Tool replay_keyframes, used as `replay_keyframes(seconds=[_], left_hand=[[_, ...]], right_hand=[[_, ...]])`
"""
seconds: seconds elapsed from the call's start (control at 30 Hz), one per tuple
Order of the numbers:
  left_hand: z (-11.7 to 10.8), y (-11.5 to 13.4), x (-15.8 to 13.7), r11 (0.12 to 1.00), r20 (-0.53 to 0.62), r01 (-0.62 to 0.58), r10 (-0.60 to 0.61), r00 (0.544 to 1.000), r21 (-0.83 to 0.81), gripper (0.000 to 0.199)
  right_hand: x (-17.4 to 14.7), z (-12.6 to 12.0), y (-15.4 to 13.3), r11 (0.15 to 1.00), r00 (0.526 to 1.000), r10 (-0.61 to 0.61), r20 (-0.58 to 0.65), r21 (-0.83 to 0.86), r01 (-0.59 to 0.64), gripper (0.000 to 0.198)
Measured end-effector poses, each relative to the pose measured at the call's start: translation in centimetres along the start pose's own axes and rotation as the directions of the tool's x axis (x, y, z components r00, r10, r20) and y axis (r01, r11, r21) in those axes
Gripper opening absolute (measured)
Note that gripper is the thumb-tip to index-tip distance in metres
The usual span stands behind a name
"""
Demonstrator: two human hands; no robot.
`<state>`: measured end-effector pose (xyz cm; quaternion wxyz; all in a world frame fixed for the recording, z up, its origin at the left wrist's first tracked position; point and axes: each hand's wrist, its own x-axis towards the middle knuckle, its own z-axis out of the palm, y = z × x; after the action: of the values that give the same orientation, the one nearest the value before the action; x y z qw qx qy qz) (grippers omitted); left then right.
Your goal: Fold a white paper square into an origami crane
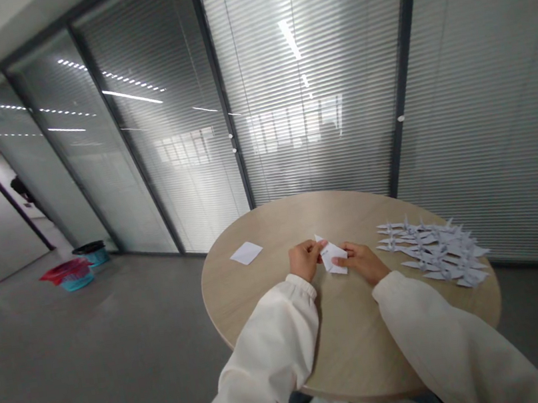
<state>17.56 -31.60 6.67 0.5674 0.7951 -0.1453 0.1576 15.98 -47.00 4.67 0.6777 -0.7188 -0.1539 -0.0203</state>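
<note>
Between my hands, just above the round wooden table (264, 303), is a folded piece of white paper (332, 256) with a pointed upper corner. My left hand (306, 258) pinches its upper left edge between thumb and fingers. On the other side, my right hand (365, 260) grips the lower right part, thumb on top and fingers behind. Some of the fingers are hidden by the paper. A flat white sheet (246, 253) lies apart on the left of the table. Many folded paper cranes (438, 250) sit in rows to the right of my right hand.
A glass partition with blinds (303, 88) stands behind the table's far edge. On the floor at the left are a blue bin with a red liner (71, 277) and a blue bin with a black liner (95, 254). Part of a person (22, 190) shows through the far-left doorway.
</note>
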Motion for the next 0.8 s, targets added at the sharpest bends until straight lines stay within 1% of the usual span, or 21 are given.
replay_keyframes(seconds=[0.07, 0.17, 0.33, 0.43, 0.53, 0.7, 0.8], left_hand=[[-0.12, 0.10, -0.04, 0.997, -0.005, -0.033, 0.033, 0.999, 0.074, 0.041], [-0.14, 0.07, -0.06, 0.992, 0.010, -0.050, 0.050, 0.999, 0.115, 0.043], [0.13, -0.23, -0.17, 0.984, 0.111, -0.067, 0.049, 0.993, 0.165, 0.047], [0.27, -0.41, -0.22, 0.984, 0.146, -0.091, 0.069, 0.987, 0.155, 0.048], [0.24, -0.55, -0.18, 0.984, 0.158, -0.103, 0.080, 0.984, 0.145, 0.047], [0.07, -0.64, -0.10, 0.970, 0.170, -0.154, 0.122, 0.978, 0.190, 0.046], [0.11, -0.68, -0.09, 0.967, 0.168, -0.171, 0.140, 0.976, 0.187, 0.046]], right_hand=[[0.02, 0.03, 0.02, 1.000, 1.000, -0.007, 0.008, -0.001, 0.007, 0.041], [0.02, -0.03, 0.04, 1.000, 1.000, -0.003, -0.021, 0.003, 0.003, 0.042], [0.06, -0.26, 0.27, 1.000, 0.998, -0.019, -0.065, 0.017, 0.020, 0.041], [0.14, -0.32, 0.48, 0.999, 0.997, -0.032, -0.068, 0.031, 0.035, 0.042], [0.15, -0.29, 0.51, 0.999, 0.998, -0.019, -0.057, 0.032, 0.020, 0.044], [0.04, -0.28, 0.38, 1.000, 1.000, -0.005, 0.008, -0.011, 0.005, 0.043], [0.05, -0.31, 0.43, 1.000, 1.000, -0.014, -0.002, -0.002, 0.014, 0.042]])
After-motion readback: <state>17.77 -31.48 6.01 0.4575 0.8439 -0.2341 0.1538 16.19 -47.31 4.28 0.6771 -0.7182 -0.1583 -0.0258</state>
